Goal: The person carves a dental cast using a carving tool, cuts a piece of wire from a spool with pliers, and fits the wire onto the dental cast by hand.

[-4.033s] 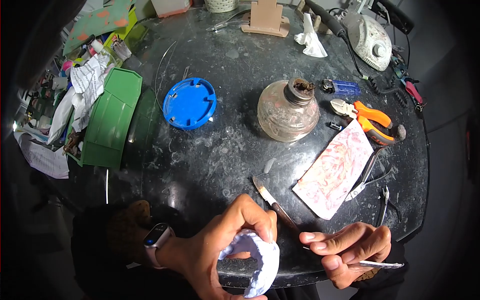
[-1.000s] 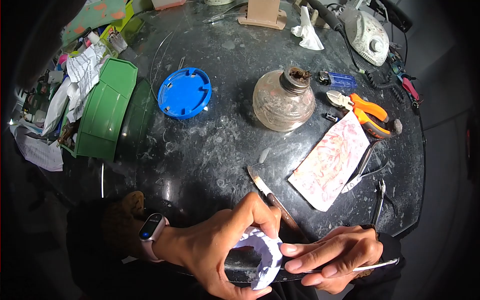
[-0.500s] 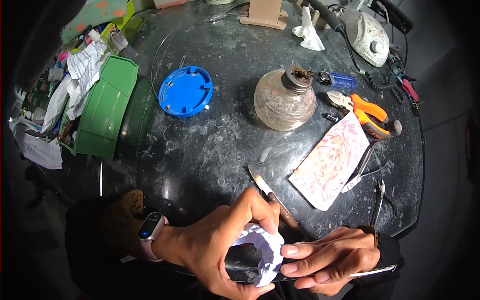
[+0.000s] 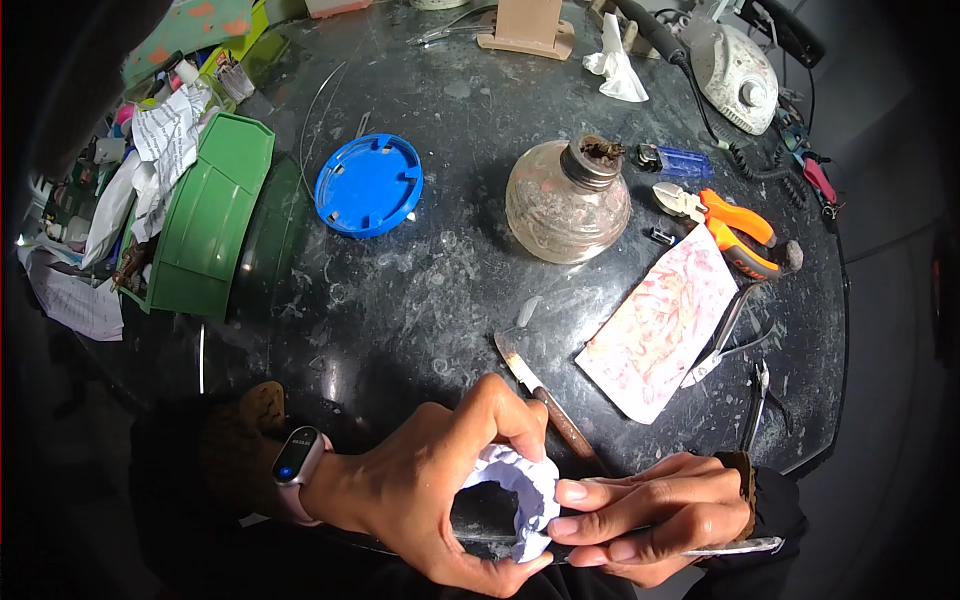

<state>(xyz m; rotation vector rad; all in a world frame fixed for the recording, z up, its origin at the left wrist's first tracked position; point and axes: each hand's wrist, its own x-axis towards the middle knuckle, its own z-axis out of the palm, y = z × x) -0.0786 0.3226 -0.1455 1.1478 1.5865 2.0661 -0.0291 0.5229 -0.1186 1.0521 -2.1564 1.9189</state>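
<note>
My left hand (image 4: 425, 490), with a wristband at its wrist, is closed around a white plaster dental cast (image 4: 535, 500), a horseshoe-shaped arch with tooth shapes on its rim. Thumb and index finger pinch its two ends. My right hand (image 4: 655, 515) is closed on a thin hand tool (image 4: 740, 547), whose pale flat end sticks out to the right. The tool's other end is hidden behind the fingers. Fingertips of my right hand rest against the outer side of the cast. Just beyond my hands lies a wooden-handled knife (image 4: 545, 400) on the dark tabletop.
Ahead stands a glass spirit burner (image 4: 568, 205), with a blue lighter (image 4: 675, 160), orange-handled cutters (image 4: 735, 230) and a red-smeared white sheet (image 4: 660, 325) on its right. Further left are a blue round lid (image 4: 368, 187) and a green bin (image 4: 210, 215). Smaller pliers (image 4: 762, 400) lie at the right.
The cast has shifted slightly left and tilted, showing more of its inner side. Both hands have moved slightly left with it, keeping their grips.
</note>
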